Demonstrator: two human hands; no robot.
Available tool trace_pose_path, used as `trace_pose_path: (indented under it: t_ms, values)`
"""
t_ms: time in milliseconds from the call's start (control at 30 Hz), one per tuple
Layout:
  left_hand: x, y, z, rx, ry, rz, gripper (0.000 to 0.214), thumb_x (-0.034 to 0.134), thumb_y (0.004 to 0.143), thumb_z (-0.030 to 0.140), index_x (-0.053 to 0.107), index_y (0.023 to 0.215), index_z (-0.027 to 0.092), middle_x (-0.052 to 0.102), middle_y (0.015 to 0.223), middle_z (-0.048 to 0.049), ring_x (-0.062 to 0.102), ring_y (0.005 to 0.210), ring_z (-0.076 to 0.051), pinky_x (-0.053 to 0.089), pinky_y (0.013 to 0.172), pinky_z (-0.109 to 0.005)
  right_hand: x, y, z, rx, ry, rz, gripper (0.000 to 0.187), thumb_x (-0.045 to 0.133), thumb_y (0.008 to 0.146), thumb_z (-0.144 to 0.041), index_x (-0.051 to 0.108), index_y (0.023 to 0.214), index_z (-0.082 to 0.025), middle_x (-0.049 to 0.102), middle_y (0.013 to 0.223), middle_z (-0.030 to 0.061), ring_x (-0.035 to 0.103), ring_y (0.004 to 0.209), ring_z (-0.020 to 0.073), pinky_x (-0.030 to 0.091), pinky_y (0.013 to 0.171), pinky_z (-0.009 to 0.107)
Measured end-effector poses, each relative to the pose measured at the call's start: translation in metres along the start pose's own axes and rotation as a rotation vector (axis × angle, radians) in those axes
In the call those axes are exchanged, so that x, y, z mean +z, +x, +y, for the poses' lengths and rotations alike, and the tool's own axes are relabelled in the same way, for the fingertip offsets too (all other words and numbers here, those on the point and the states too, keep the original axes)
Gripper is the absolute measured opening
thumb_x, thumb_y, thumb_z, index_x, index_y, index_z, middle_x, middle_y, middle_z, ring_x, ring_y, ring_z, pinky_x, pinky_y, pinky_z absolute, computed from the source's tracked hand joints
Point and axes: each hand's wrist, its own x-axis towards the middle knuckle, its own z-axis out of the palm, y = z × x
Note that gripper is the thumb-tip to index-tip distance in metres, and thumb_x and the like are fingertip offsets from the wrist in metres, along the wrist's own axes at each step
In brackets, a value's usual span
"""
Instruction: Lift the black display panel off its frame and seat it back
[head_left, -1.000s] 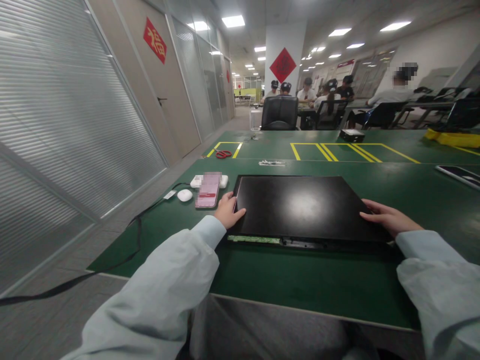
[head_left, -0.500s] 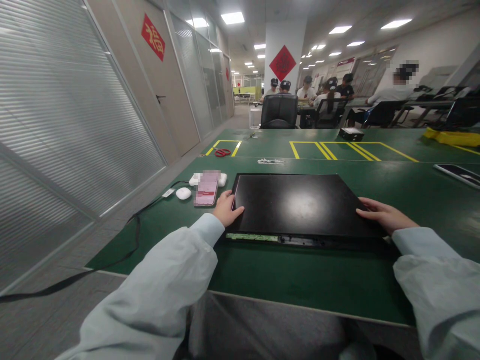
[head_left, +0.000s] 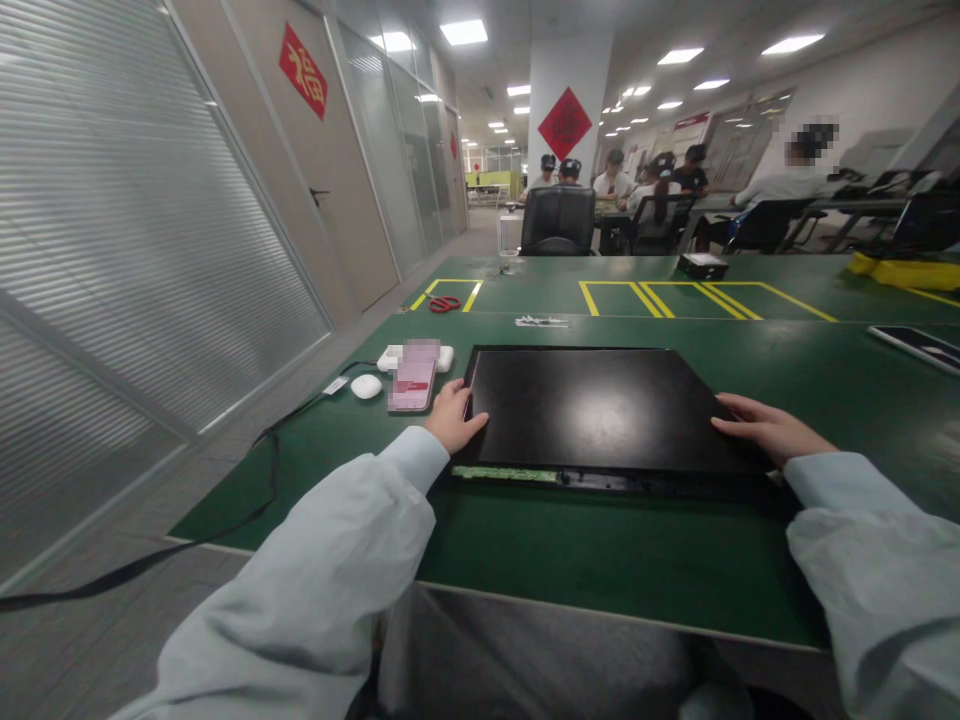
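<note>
A flat black panel [head_left: 600, 405] lies on the green table [head_left: 570, 550] in front of me. A strip of green circuit board shows along its near edge. My left hand [head_left: 454, 417] grips the panel's left near corner, thumb on top and fingers curled at the side. My right hand [head_left: 765, 428] holds the right near corner, with its fingers laid over the top surface. A phone [head_left: 412, 378] with a lit pink screen lies just left of my left hand.
A white earbud case [head_left: 366, 386] and a white charger with a black cable [head_left: 270, 450] sit left of the phone. Red scissors [head_left: 445, 303], a small bag of parts [head_left: 541, 321], a black box [head_left: 703, 265] and another phone [head_left: 916, 346] lie farther off. Several people sit at the far tables.
The view has shifted slightly. Both hands stay on the panel's corners and the panel has barely moved.
</note>
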Motion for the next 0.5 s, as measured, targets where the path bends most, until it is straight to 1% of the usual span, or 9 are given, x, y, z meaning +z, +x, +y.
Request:
trace_pose_path:
  t_ms: [67,200,333,433,500]
  values:
    - [0.0000,0.0000,-0.0010,0.000,-0.003,0.003,0.055,0.082,0.089,0.043,0.076,0.135,0.016,0.059,0.167,-0.0240,0.056,0.163,-0.045,0.040,0.141,-0.059,-0.0003,-0.0025,-0.0054,0.018,0.006,0.007,0.057,0.096,0.061,-0.039,0.083,0.115,-0.029,0.069,0.168,0.0111,0.050,0.168,0.0395,0.042,0.137,0.045]
    - [-0.0008,0.0001,-0.0017,0.014,0.004,0.000,0.055,0.082,0.089,0.044,0.076,0.137,0.017,0.060,0.167,-0.0225,0.055,0.163,-0.045,0.039,0.141,-0.060,-0.0002,-0.0043,-0.0117,0.023,0.012,0.027,0.046,0.093,0.061,-0.035,0.081,0.105,-0.028,0.071,0.165,0.0118,0.045,0.171,0.0408,0.038,0.139,0.047]
    - [-0.0029,-0.0006,0.0006,-0.013,0.007,-0.016,0.056,0.080,0.090,0.044,0.076,0.138,0.015,0.057,0.169,-0.0242,0.055,0.163,-0.046,0.038,0.142,-0.060,0.0002,-0.0013,-0.0105,-0.035,-0.067,0.031,0.040,0.092,0.060,-0.032,0.081,0.098,-0.028,0.072,0.161,0.0130,0.048,0.168,0.0432,0.036,0.141,0.052]
    - [-0.0044,-0.0012,0.0031,-0.018,0.001,-0.017,0.055,0.081,0.089,0.044,0.076,0.136,0.016,0.058,0.167,-0.0237,0.054,0.163,-0.047,0.038,0.141,-0.061,-0.0008,0.0026,-0.0076,-0.082,-0.127,0.035,0.036,0.093,0.059,-0.035,0.081,0.093,-0.031,0.074,0.157,0.0105,0.051,0.166,0.0438,0.039,0.140,0.058]
    - [-0.0049,-0.0014,0.0043,-0.022,-0.003,-0.013,0.054,0.081,0.089,0.043,0.077,0.135,0.015,0.059,0.166,-0.0240,0.054,0.164,-0.047,0.039,0.141,-0.060,-0.0021,0.0049,-0.0061,-0.096,-0.150,0.031,0.034,0.094,0.059,-0.034,0.081,0.091,-0.032,0.075,0.153,0.0098,0.050,0.167,0.0443,0.042,0.139,0.059]
